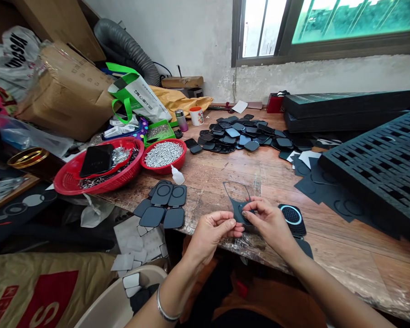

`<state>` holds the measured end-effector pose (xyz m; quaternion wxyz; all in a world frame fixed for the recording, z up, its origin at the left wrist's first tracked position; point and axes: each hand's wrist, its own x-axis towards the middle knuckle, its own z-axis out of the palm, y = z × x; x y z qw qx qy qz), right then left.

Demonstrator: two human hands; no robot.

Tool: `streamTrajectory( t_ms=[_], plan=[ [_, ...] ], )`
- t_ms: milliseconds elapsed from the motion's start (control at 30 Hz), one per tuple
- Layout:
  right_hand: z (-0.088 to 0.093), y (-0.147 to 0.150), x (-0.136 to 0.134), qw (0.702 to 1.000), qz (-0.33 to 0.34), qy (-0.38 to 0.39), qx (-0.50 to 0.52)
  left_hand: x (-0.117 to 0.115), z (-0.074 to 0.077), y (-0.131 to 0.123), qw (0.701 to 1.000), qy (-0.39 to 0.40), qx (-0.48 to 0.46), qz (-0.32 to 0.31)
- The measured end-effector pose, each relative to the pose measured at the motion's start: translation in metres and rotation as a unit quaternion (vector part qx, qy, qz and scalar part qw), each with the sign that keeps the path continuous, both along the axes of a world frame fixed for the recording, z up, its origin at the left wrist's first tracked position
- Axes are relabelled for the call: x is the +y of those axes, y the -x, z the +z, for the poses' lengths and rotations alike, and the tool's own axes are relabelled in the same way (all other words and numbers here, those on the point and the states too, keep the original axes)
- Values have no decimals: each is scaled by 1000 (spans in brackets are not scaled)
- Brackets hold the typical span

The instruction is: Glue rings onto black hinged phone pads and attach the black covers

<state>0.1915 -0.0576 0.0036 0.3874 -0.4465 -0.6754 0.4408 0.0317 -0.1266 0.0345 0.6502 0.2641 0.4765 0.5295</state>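
Note:
Near the table's front edge, my left hand (219, 226) and my right hand (267, 219) pinch a thin dark sheet (238, 207) between them. Its far end is a narrow frame around a cut-out opening. The left thumb and fingers close on the sheet's near left corner, while the right fingertips grip its right side and partly cover it. Just right of my right hand lies an opened black square pad (293, 218) with a pale ring; my forearm partly hides its lower half. Left of my hands rest several dark rounded-square pads (162, 194), some with ring marks.
A pile of dark square pads (232, 132) lies farther back. Red baskets (183, 162) with small metal parts stand left, beside a white squeeze bottle (177, 176). Dark sheets (310, 187) and a slotted black foam tray (379, 164) occupy the right. A tub (99, 306) stands below.

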Motion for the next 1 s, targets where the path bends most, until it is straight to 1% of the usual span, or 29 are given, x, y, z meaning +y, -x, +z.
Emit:
streamTrajectory(
  t_ms=[133,233,300,400,433,467,533,600,700,833,1000],
  plan=[
    [1,2,-2,1000,2,10,4,-2,0,0,1000,-11,21,2],
    [4,3,-6,1000,12,-3,-22,-3,-1,-1,999,-14,38,16],
    [9,3,-11,996,7,-58,-62,-3,-1,-3,998,-17,45,29],
    [19,4,-20,975,-26,-193,-110,-3,0,-4,998,-20,47,45],
    [22,4,-24,968,-24,-225,-111,-3,0,-4,997,-22,47,48],
    [25,4,-26,965,-12,-240,-107,-3,0,-4,997,-24,49,52],
    [28,6,-31,966,23,-242,-92,-3,1,-5,996,-31,62,61],
    [30,7,-33,968,42,-233,-80,-3,2,-6,995,-35,74,64],
    [30,7,-32,973,48,-215,-66,-4,3,-8,995,-36,72,53],
    [32,8,-30,984,59,-158,-58,-5,3,-9,997,-29,60,44],
    [34,10,-32,986,47,-155,-47,-5,1,-9,997,-29,49,46]
  ],
)
